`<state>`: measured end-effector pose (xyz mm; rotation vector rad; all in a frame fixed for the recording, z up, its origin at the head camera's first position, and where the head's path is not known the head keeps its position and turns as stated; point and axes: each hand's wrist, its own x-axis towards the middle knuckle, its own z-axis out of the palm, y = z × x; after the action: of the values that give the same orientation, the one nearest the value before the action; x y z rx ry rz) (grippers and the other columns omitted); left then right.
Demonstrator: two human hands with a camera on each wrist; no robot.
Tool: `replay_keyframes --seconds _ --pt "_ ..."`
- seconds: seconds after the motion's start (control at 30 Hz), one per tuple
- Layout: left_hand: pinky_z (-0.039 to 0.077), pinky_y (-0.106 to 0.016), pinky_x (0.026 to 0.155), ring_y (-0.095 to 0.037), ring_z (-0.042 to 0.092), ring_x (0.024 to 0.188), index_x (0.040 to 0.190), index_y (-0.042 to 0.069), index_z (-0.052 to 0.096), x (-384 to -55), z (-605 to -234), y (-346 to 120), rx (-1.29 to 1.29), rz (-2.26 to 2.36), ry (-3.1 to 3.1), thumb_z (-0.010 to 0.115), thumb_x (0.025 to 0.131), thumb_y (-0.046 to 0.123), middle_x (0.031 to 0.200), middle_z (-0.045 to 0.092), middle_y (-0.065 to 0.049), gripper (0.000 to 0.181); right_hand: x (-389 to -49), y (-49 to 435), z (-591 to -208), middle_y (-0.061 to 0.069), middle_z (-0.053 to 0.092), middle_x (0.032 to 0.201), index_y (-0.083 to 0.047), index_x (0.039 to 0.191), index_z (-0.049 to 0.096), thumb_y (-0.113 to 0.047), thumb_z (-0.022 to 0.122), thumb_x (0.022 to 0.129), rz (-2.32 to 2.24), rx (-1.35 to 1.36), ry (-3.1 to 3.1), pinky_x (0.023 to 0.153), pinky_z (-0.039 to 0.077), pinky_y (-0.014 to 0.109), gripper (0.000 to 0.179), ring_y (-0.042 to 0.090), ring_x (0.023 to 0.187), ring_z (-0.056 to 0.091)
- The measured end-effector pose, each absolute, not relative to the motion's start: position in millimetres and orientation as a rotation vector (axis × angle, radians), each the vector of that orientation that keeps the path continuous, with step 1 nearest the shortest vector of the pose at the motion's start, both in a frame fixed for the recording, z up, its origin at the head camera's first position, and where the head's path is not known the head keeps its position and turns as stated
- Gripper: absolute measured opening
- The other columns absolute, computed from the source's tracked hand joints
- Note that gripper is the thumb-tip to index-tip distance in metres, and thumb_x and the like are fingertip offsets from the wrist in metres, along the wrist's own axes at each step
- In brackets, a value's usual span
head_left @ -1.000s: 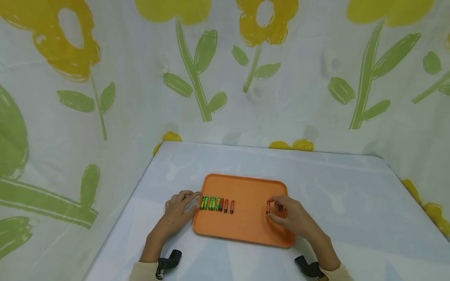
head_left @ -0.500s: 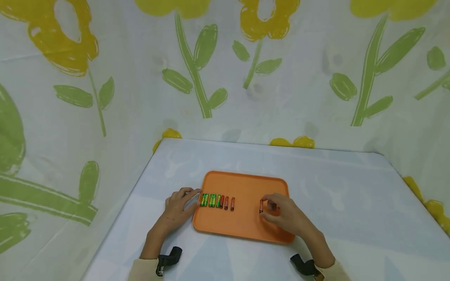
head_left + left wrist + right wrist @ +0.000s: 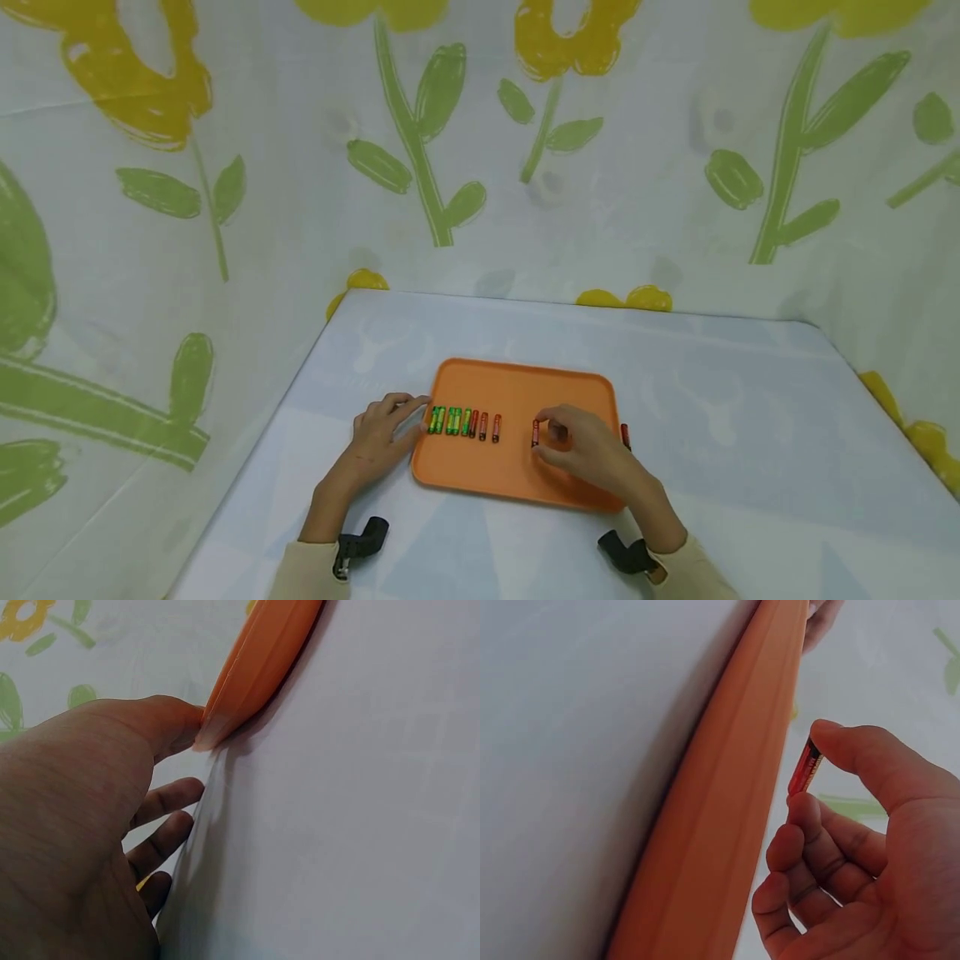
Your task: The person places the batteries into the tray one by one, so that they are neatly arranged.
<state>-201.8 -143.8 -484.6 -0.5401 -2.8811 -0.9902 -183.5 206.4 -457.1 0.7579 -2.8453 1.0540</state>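
In the head view my right hand (image 3: 585, 446) is over the right half of an orange tray (image 3: 517, 483), pinching a small red battery (image 3: 536, 433) end to end between thumb and forefinger. The right wrist view shows that battery (image 3: 805, 766) with its black end at the thumb and the other fingers curled loosely. Left of it on the tray stretches a row of several green-yellow batteries (image 3: 453, 421), followed by red batteries (image 3: 483, 426). My left hand (image 3: 378, 437) rests at the tray's left edge, thumb touching the rim (image 3: 214, 727), its other fingers loosely spread.
Another red battery (image 3: 626, 437) shows at the tray's right edge, just past my right hand. The tray lies on a pale patterned tablecloth (image 3: 750, 433). A flower-printed curtain (image 3: 645, 167) stands behind the table and along its left side.
My right hand has moved left across the tray with the pinched battery, nearer the row. The battery at the tray's right edge has come into view. My left hand stays put.
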Motion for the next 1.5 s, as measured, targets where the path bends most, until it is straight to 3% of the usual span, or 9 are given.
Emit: replay_keyframes --seconds 1.5 --pt "0.022 -0.057 0.104 -0.030 0.041 0.123 0.147 0.026 0.053 -202 -479 -143 -0.485 -0.985 -2.960 0.058 0.103 0.034 0.140 0.047 -0.005 0.045 -209 168 -470 -0.006 0.054 0.081 -0.007 0.115 0.067 -0.022 0.082 0.085 1.091 0.759 -2.921 0.065 0.046 0.026 0.036 0.011 0.076 0.050"
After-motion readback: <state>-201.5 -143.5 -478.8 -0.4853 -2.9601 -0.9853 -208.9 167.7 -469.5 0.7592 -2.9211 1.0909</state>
